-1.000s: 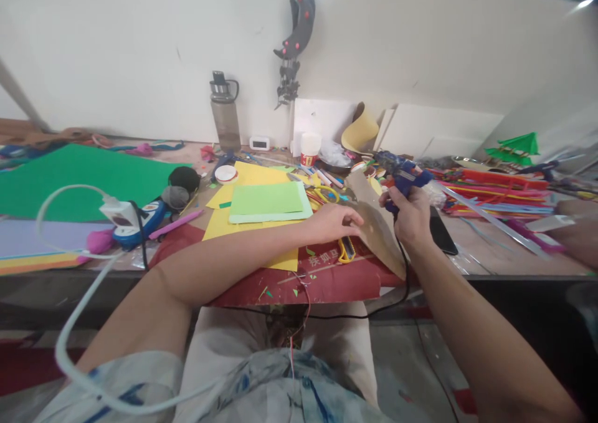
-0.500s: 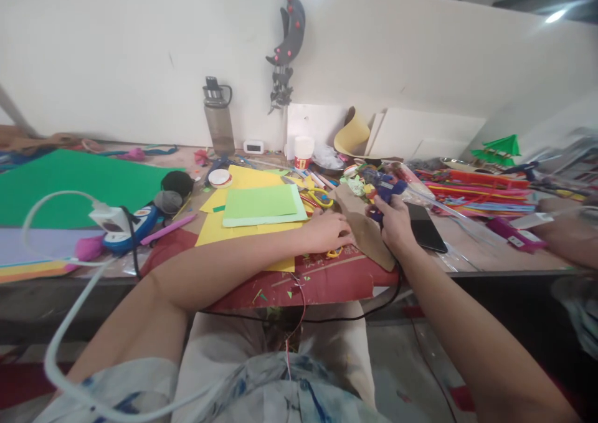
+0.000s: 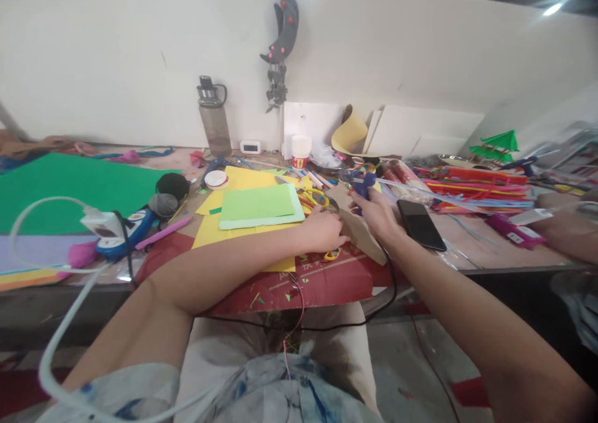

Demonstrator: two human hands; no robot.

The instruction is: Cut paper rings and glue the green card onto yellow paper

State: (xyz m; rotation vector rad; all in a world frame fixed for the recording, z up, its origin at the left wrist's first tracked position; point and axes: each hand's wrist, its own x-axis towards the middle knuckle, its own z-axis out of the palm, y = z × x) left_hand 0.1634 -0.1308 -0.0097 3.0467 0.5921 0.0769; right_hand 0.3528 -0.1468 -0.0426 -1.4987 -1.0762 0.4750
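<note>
the right hand (image 3: 380,212) has its fingers curled round the glue gun (image 3: 364,184), at about one o'clock from the left hand (image 3: 324,231). the left fingers are loosely bent beside the cardboard (image 3: 366,236), at three o'clock; whether they grip anything, i cannot tell. if the glue gun is hot, a slip could burn the left hand. the black cord (image 3: 395,280) loops at six o'clock below the right hand and could snag. the yellow cutter (image 3: 331,255), half hidden near six o'clock, might nick the left palm. yellow scissors (image 3: 314,193) crowd in at eleven o'clock; a phone (image 3: 422,225) lies at the right hand's three o'clock.
</note>
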